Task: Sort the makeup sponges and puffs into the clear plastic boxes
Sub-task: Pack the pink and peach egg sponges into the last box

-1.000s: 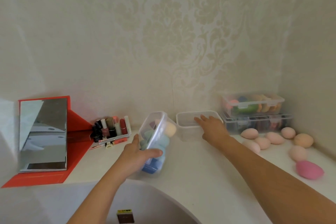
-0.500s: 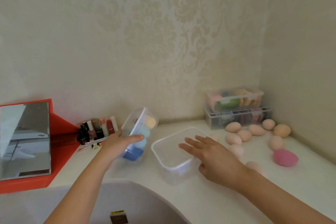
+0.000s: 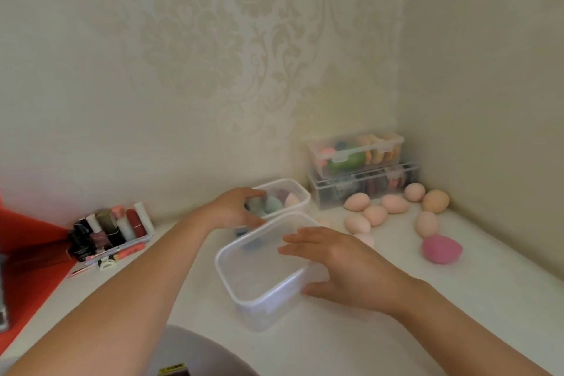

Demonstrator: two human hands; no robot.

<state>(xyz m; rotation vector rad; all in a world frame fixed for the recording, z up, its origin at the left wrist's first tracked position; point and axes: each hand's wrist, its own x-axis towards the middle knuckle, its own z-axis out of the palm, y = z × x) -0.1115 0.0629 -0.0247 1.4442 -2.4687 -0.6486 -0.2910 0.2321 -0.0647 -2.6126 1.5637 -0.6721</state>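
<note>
Left hand (image 3: 233, 207) gripping sponge box (image 3: 300, 192), blue and pink sponges (image 3: 271, 204) sitting inside. Right hand (image 3: 345, 265), fingers (image 3: 300, 238) straight, touching empty box (image 3: 268, 305) on counter (image 3: 381, 336). Loose sponges (image 3: 375, 214) lying near two full stacked boxes (image 3: 354, 159).

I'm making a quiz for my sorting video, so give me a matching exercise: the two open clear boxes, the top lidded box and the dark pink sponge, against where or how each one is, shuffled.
1. near open box
2. far open box
3. top lidded box
4. dark pink sponge

A. loose on the counter by the right wall
B. holds blue-green sponges, left hand grips it
C. empty, right hand at its rim
D. stacked on the lower lidded box

Pairs: 1-C, 2-B, 3-D, 4-A
</note>
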